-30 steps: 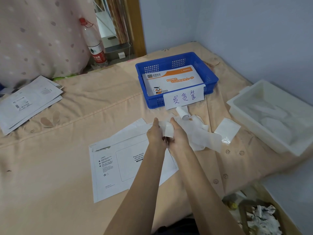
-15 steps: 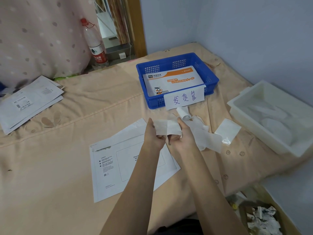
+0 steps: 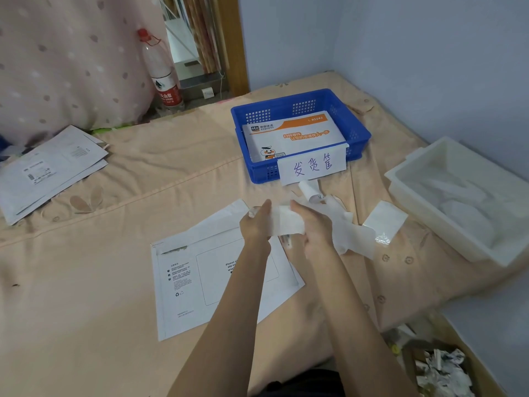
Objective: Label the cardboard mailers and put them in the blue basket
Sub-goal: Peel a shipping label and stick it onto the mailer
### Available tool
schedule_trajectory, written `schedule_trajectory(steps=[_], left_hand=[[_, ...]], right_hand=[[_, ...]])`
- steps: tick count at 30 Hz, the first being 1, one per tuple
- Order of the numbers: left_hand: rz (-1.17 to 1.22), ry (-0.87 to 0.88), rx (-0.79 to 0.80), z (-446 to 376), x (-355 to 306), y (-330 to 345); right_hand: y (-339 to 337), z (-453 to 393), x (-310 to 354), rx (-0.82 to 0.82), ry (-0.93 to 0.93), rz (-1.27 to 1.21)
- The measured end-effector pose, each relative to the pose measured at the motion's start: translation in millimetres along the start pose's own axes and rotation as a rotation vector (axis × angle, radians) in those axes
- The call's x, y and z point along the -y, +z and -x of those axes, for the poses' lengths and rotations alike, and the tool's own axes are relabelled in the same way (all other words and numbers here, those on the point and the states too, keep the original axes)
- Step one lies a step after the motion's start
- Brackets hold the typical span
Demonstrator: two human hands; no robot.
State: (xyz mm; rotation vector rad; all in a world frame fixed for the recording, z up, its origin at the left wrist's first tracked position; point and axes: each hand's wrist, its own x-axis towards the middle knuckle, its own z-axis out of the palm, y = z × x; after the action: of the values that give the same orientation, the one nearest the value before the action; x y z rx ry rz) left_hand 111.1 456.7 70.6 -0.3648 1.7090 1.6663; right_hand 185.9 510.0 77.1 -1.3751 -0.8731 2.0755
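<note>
Nearest the viewer, a white cardboard mailer [image 3: 200,279] lies flat on the peach bedsheet [image 3: 86,325], printed side up, partly under the forearms. Above its far edge, the left hand [image 3: 254,224] and the right hand [image 3: 312,227] each pinch one end of a white label sheet [image 3: 286,222] stretched between them. To the right lie loose backing strips [image 3: 352,233] and a small clear-edged packet [image 3: 385,222]. Farther back, the blue basket [image 3: 357,130] holds an orange-and-white mailer [image 3: 294,133]; a handwritten paper sign [image 3: 312,167] hangs on its near wall. A white tray [image 3: 406,179] sits at right, a mailer stack [image 3: 48,173] at left, a bottle [image 3: 160,70] behind.
</note>
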Motion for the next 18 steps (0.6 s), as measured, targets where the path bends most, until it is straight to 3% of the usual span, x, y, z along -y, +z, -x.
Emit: schedule_trajectory(steps=[10, 18], left_hand=[[0.147, -0.098, -0.083, -11, 5, -14], [0.243, -0.15, -0.044, -11, 3, -22]], right_hand=[[1, 1, -12, -0.046, -0.062, -0.032], [3, -2, -16, -0.108, -0.088, -0.017]])
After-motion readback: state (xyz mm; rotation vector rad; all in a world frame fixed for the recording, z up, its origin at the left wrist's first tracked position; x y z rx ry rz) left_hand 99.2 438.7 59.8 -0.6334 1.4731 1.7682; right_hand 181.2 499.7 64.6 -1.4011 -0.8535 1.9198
